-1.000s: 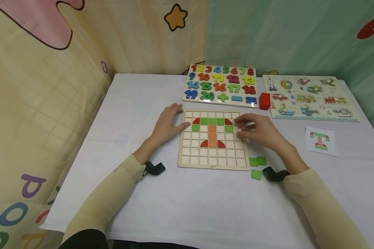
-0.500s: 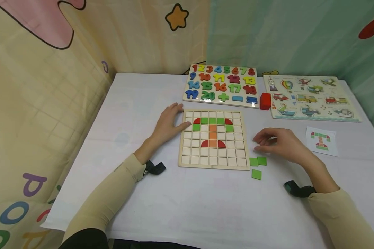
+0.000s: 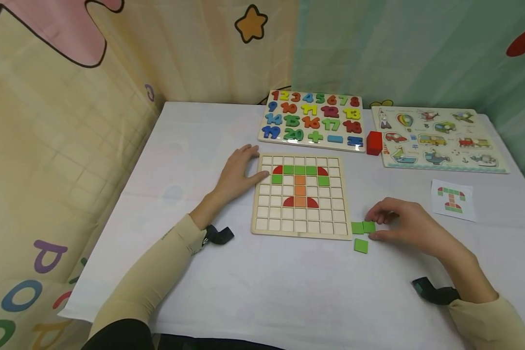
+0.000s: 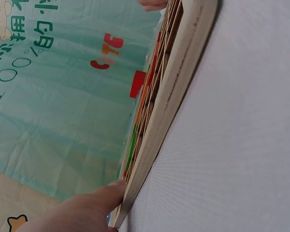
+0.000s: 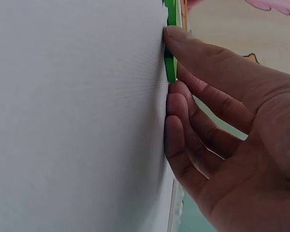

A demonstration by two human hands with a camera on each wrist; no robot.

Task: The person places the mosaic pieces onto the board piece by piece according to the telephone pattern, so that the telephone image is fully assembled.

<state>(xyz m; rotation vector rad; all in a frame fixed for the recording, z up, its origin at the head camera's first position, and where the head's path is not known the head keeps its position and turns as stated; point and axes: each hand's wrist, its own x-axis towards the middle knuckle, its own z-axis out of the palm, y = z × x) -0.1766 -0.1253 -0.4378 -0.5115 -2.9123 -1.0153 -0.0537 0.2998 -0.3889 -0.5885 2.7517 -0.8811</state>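
A square wooden grid board [image 3: 300,236] lies flat mid-table, with green, orange and red pieces set in some of its cells. On its upper left edge rests my left hand [image 3: 236,177], thumb over the rim and fingers spread out near the corner. My right hand [image 3: 409,226] is just right of the board, thumb and forefinger pinching the edges of a green square tile [image 3: 369,227]. Two more green tiles lie close by, one touching the pinched tile's left side and another loose tile [image 3: 360,246] nearer me. In the right wrist view, the thumb [image 5: 183,41] touches the tile's edge.
Behind the grid board lie a number puzzle board [image 3: 310,118] and a vehicle picture board [image 3: 442,141], with a red block [image 3: 374,143] between them. A small pattern card [image 3: 453,200] lies to the right. Curtains stand behind the white-covered table [image 3: 288,282].
My right hand has left the grid board's right edge and come right and nearer me, down to the green tiles. The left hand has stayed on the board.
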